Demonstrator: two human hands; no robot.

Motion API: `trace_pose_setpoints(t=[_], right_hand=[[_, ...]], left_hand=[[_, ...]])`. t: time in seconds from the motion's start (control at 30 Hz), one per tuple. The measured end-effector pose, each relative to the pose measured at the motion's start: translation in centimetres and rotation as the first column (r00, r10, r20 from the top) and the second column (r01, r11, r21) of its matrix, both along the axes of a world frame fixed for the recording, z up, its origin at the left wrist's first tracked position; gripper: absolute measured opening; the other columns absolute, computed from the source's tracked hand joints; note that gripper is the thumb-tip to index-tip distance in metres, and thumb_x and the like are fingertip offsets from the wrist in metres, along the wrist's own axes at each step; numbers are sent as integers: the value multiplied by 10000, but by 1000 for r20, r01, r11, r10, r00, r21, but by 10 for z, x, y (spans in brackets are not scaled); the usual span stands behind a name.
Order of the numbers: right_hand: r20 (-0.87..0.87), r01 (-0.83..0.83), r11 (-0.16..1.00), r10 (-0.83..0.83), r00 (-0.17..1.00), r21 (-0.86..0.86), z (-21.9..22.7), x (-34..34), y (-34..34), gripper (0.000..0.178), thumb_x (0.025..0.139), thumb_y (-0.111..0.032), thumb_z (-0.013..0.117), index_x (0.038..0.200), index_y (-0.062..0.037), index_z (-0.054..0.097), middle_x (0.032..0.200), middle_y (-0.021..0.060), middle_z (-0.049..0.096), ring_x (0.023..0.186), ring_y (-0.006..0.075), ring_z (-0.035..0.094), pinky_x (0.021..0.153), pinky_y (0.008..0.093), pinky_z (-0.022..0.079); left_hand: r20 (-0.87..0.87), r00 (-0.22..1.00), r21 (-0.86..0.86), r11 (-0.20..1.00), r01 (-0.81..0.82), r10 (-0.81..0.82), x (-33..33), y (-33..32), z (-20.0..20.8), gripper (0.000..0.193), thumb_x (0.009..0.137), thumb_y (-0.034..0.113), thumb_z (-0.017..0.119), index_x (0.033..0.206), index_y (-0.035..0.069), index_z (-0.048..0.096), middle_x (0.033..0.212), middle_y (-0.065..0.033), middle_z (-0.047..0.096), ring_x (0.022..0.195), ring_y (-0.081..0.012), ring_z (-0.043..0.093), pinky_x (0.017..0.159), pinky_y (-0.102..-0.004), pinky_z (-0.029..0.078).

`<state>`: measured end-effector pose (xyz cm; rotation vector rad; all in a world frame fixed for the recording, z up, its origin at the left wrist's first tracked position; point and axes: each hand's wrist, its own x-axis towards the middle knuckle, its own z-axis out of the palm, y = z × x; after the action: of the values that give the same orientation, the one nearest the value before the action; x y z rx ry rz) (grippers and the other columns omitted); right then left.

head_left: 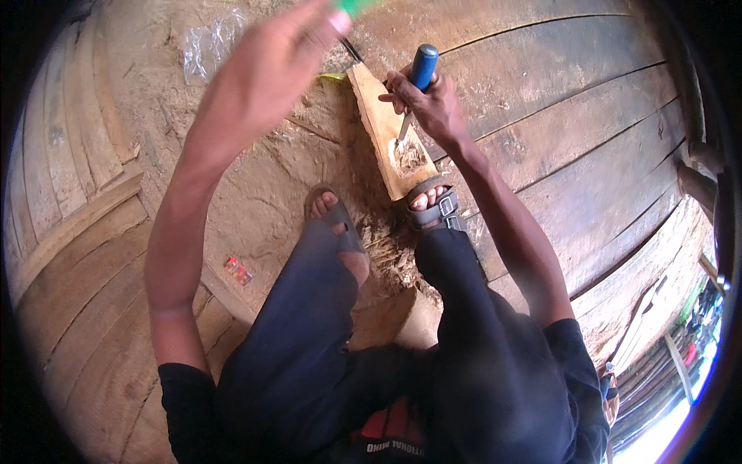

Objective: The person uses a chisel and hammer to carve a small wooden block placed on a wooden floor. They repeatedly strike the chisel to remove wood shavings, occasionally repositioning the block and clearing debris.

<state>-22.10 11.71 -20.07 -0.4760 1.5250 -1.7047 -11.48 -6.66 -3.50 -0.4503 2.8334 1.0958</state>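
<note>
My right hand [435, 107] is closed around the blue handle of a chisel [423, 68]. The chisel stands tilted, its metal blade meeting a pale wooden piece [372, 108]. A rough, chipped hollow [410, 160] shows in the near end of that wood, beside the blade. Raised at the upper left, my left hand [267, 73] is blurred by motion. Its fingers are wrapped round a green object [352, 6] that is mostly cut off by the top edge, so its kind is hidden. My sandalled right foot [431, 203] touches the near end of the wood.
Wooden planks [564, 124] run along the right, and more boards [85, 301] lie at the left. Wood chips [394, 259] litter the dirt between my feet. A clear plastic bag [209, 48] and a small colourful wrapper [237, 271] lie on the ground.
</note>
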Motion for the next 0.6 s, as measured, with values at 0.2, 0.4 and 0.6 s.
trace_pose_setpoints(t=[0.2,0.4,0.6], right_hand=[[-31,-31,999,31,999,14,-10,-6,0,244,949,-200,642,859,27,636,629,59,595,608,118,623,743,346,604],[-56,-72,997,71,996,-8,-12,-6,-1,240,936,-153,633,954,86,641,669,96,621,635,160,653,775,362,612],[-28,-108,992,110,994,62,-20,-15,-8,271,946,-153,616,975,116,626,695,118,630,629,159,651,790,373,619]], left_hand=[[-21,995,94,991,-99,102,-20,-3,10,484,1016,412,497,1362,79,555,633,50,445,537,-49,406,473,-246,331],[24,994,-180,977,112,-110,-23,-22,-18,460,1031,397,473,1374,100,549,610,60,408,501,-32,384,456,-229,323],[148,989,-56,998,-6,15,-15,-22,-13,505,1027,419,471,1441,130,473,615,75,405,522,-16,407,440,-186,347]])
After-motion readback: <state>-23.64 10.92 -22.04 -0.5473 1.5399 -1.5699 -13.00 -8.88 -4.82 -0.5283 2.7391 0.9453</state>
